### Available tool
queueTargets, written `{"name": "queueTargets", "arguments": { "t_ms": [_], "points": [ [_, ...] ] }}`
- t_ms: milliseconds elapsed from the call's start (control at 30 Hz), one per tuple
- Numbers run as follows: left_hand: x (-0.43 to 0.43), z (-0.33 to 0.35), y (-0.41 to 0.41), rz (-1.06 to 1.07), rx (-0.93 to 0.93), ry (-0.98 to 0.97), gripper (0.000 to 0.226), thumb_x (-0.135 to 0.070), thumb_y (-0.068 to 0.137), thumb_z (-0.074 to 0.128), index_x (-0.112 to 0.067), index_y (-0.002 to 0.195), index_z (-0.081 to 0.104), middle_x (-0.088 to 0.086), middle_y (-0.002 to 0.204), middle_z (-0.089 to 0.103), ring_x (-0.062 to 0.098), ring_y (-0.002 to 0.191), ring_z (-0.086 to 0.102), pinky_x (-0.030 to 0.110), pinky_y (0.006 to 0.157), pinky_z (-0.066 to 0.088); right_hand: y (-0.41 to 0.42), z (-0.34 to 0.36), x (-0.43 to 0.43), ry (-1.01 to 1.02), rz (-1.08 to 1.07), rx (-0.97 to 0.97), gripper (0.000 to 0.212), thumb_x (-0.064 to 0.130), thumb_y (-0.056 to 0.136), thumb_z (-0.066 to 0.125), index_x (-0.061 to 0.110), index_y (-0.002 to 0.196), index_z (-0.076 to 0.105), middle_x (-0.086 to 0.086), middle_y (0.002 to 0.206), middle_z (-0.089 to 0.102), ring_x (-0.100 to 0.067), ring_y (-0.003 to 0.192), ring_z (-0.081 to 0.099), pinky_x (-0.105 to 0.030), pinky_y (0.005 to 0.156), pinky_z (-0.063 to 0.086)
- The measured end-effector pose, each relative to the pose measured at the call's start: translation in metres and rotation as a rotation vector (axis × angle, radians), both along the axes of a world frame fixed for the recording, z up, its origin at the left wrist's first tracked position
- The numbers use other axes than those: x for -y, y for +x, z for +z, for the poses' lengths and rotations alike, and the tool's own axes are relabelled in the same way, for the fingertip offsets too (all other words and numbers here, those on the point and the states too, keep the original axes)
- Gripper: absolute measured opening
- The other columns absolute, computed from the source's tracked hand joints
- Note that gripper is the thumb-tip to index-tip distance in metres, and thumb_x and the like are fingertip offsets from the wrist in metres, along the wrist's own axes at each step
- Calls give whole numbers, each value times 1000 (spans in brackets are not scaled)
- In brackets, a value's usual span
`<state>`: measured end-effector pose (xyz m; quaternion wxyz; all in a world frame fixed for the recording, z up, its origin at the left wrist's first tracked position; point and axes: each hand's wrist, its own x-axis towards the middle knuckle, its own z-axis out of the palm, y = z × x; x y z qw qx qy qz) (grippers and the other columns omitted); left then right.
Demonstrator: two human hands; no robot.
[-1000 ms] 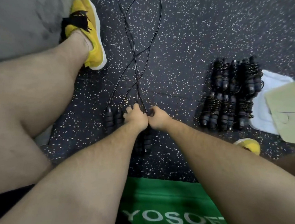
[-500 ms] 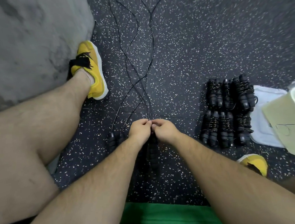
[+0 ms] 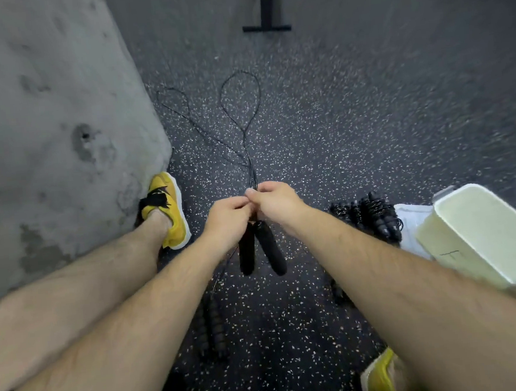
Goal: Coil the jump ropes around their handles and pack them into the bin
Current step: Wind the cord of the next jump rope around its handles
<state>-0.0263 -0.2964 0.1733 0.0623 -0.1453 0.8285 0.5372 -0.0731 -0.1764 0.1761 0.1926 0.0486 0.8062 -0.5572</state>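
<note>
My left hand [image 3: 228, 217] and my right hand [image 3: 275, 202] meet in mid-air, both pinching the thin black cord of one jump rope [image 3: 242, 109] just above its two black handles [image 3: 261, 248], which dangle side by side below my fingers. The cord runs away from me along the floor and ends in a loop. A second rope's cord [image 3: 177, 108] lies to its left; ribbed handles [image 3: 214, 330] lie on the floor under my left forearm. Several coiled ropes [image 3: 374, 216] sit in a pile at the right, beside the pale bin [image 3: 484, 231].
Speckled black rubber flooring [image 3: 337, 119] spreads ahead. A grey concrete wall [image 3: 41, 120] rises at the left, with my yellow shoe [image 3: 171, 212] against its foot. My other yellow shoe [image 3: 382, 378] shows bottom right. A white cloth [image 3: 413, 225] lies by the bin. A black metal stand [image 3: 267, 13] is far ahead.
Both hands have risen from the floor, lifting the rope so its handles hang free. The view has tilted up; the green mat has left the frame and the rope loops show.
</note>
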Motion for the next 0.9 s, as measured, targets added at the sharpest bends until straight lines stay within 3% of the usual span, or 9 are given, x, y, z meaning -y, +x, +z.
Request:
{"name": "queueTargets", "arguments": {
  "t_ms": [100, 167, 367, 467, 533, 633, 733, 833, 900],
  "points": [
    [2, 55, -9, -77, -85, -39, 14, -21, 93, 69, -21, 85, 80, -8, 75, 73, 7, 70, 59, 21, 65, 43, -4, 56, -8, -10, 25, -106, 34, 33, 91, 65, -1, 89, 65, -8, 74, 62, -18, 68, 56, -43, 76, 55],
    [0, 91, -15, -135, -147, -64, 14, -22, 93, 71, -22, 81, 78, -10, 71, 70, 5, 66, 55, 16, 61, 40, -7, 97, -19, 0, 59, -176, 33, 29, 92, 66, -4, 90, 65, -8, 73, 62, -18, 67, 55, -36, 67, 49],
    [-24, 178, -35, -230, -368, 31, 11, -40, 86, 75, -30, 89, 79, -2, 84, 76, 11, 74, 60, 36, 78, 48, -8, 206, -58, -48, 22, -383, 23, 25, 92, 69, 2, 88, 71, 0, 70, 64, -9, 59, 53, -19, 54, 42],
    [-40, 204, -42, -276, -441, 42, 5, -28, 90, 76, -29, 86, 79, -6, 86, 77, 10, 79, 65, 41, 87, 54, -5, 231, -78, -94, 12, -432, 28, 26, 92, 70, -3, 88, 69, 0, 71, 63, -8, 62, 54, -17, 55, 42],
    [-51, 210, -47, -298, -460, 32, 7, -20, 92, 74, -24, 88, 79, 2, 87, 77, 11, 79, 63, 46, 89, 55, -3, 239, -91, -124, 13, -446, 28, 21, 93, 69, -6, 89, 67, -1, 72, 62, -5, 59, 55, -15, 52, 42],
    [-65, 208, -54, -311, -492, 19, 10, -17, 95, 70, -17, 87, 77, 13, 85, 74, 14, 74, 60, 45, 79, 54, -6, 234, -106, -211, 5, -427, 21, 17, 96, 65, -4, 91, 69, 0, 68, 61, -1, 50, 54, -13, 47, 41],
    [-73, 192, -61, -272, -527, -25, 16, -18, 97, 65, -16, 87, 77, -3, 74, 70, 7, 63, 55, 30, 68, 45, -18, 217, -116, -129, 76, -436, 29, 28, 100, 58, 4, 92, 71, -2, 69, 57, -9, 64, 52, -19, 53, 44],
    [-77, 176, -70, -179, -510, 58, 18, -20, 98, 64, -17, 87, 78, -1, 78, 74, 10, 70, 61, 35, 74, 48, -27, 202, -117, -23, 131, -408, 19, 23, 102, 53, 14, 109, 69, 1, 83, 63, -9, 74, 55, -19, 62, 48],
    [-82, 175, -78, -136, -495, 31, 18, -20, 97, 64, -18, 88, 79, 3, 82, 76, 12, 73, 64, 33, 77, 52, -31, 194, -116, 44, 112, -433, 28, 21, 99, 59, 18, 127, 62, 1, 102, 69, -11, 88, 61, -22, 78, 52]
  ]
}}
